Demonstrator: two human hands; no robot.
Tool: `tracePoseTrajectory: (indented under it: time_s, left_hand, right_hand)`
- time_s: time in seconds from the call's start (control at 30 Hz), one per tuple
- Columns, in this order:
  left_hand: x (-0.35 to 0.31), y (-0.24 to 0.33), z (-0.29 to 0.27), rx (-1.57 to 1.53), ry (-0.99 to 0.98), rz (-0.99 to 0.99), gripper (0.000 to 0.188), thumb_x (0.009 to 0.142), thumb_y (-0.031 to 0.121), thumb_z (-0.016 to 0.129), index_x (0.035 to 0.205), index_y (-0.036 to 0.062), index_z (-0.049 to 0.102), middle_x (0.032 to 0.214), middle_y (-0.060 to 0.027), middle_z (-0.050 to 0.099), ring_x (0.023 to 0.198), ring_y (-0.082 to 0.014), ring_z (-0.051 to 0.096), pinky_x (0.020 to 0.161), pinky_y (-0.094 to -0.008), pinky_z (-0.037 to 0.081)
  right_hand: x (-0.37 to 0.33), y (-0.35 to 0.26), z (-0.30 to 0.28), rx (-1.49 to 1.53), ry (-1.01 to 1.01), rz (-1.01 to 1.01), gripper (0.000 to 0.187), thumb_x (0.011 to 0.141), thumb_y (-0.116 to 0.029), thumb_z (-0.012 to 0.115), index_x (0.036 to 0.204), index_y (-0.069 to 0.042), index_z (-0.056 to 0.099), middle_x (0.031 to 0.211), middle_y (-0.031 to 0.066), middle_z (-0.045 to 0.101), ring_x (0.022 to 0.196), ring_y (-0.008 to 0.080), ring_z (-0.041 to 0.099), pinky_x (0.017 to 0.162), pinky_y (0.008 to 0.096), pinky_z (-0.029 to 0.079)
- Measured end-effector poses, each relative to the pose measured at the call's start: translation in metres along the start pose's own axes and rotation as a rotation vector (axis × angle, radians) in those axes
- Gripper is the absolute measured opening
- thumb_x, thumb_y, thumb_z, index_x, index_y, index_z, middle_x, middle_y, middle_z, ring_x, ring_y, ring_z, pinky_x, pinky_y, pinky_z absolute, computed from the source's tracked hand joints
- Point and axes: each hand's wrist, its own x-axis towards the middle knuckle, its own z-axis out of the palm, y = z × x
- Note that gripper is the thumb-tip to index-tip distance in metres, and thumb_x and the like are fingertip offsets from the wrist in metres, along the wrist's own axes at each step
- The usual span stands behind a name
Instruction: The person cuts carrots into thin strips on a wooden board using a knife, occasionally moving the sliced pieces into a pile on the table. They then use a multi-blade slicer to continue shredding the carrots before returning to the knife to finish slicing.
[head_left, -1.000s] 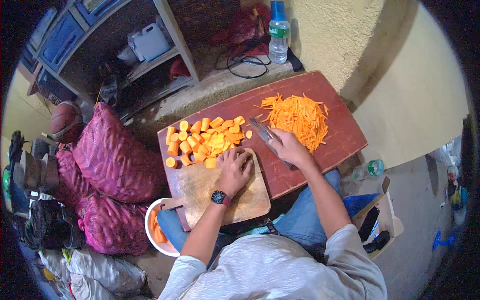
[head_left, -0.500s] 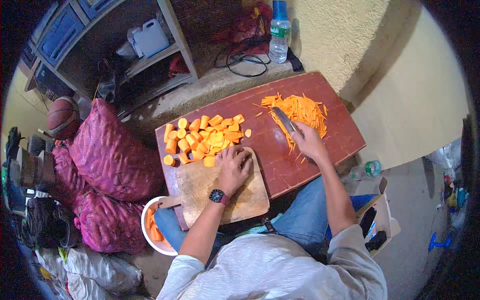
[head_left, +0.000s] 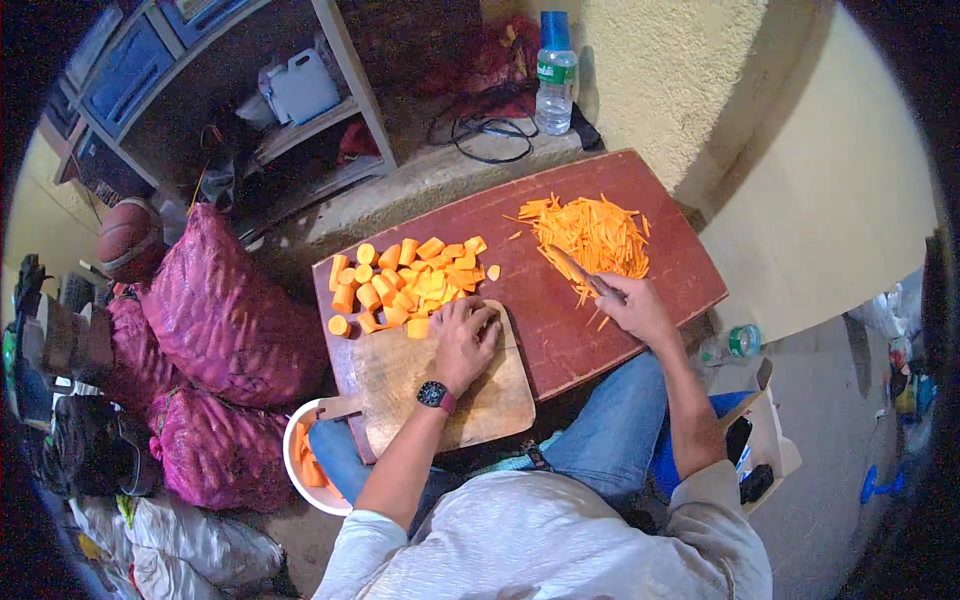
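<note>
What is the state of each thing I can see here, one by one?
left hand: resting flat on the cutting board
right hand: gripping the knife
knife: blade in the carrot strips
carrot chunks: cut, piled up
carrot strips: cut thin, heaped
water bottle: upright, capped
white bowl: holds carrot pieces

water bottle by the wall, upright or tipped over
Upright: the water bottle stands on the ledge by the wall, blue cap on top.
</note>
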Motion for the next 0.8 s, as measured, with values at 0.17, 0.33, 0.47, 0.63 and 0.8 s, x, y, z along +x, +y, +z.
tracePoseTrajectory:
  time_s: [0.17,0.33,0.47,0.63,0.8]
  left_hand:
    - [0.013,-0.008,0.014,-0.066,0.008,-0.024,0.026,0.093,0.023,0.080,0.116,0.0110,0.081,0.126,-0.0106,0.068,0.123,-0.0326,0.059,0.108,-0.0493,0.039]
    - [0.065,0.051,0.014,-0.222,0.044,0.091,0.036,0.090,0.028,0.084,0.121,0.0096,0.079,0.126,-0.0144,0.068,0.125,-0.0344,0.058,0.107,-0.0484,0.039]
    - [0.093,0.084,0.022,-0.053,-0.199,0.211,0.046,0.085,0.036,0.087,0.123,0.0112,0.079,0.126,-0.0117,0.069,0.125,-0.0342,0.060,0.106,-0.0552,0.041]
    - [0.106,0.063,0.054,0.041,-0.016,0.223,0.035,0.092,0.028,0.080,0.121,0.0077,0.078,0.119,-0.0132,0.072,0.118,-0.0335,0.063,0.106,-0.0511,0.038]
    - [0.075,0.018,0.024,-0.088,0.054,0.092,0.035,0.087,0.006,0.074,0.122,0.0082,0.077,0.115,-0.0139,0.073,0.113,-0.0321,0.065,0.107,-0.0493,0.038]
  right_hand:
    - [-0.019,-0.027,0.012,-0.335,0.069,-0.263,0.043,0.091,-0.010,0.078,0.134,-0.004,0.074,0.115,0.0190,0.080,0.099,0.0319,0.080,0.085,0.0425,0.063]
    - [-0.041,-0.033,0.019,-0.695,0.034,-0.494,0.047,0.090,-0.012,0.076,0.136,-0.009,0.067,0.099,0.0119,0.073,0.087,0.0329,0.075,0.077,0.0466,0.062]
    - [-0.056,-0.042,0.023,-0.835,0.048,-0.601,0.044,0.092,-0.012,0.072,0.136,-0.009,0.066,0.092,0.0088,0.068,0.083,0.0287,0.073,0.075,0.0446,0.060]
    - [-0.067,-0.035,0.025,-0.809,0.011,-0.578,0.042,0.095,-0.015,0.068,0.136,-0.007,0.066,0.098,0.0125,0.074,0.087,0.0284,0.076,0.076,0.0433,0.063]
    - [-0.084,-0.009,0.046,-0.117,0.164,-0.297,0.050,0.100,-0.016,0.073,0.147,-0.003,0.063,0.101,0.0084,0.077,0.077,0.0177,0.072,0.070,0.0366,0.060]
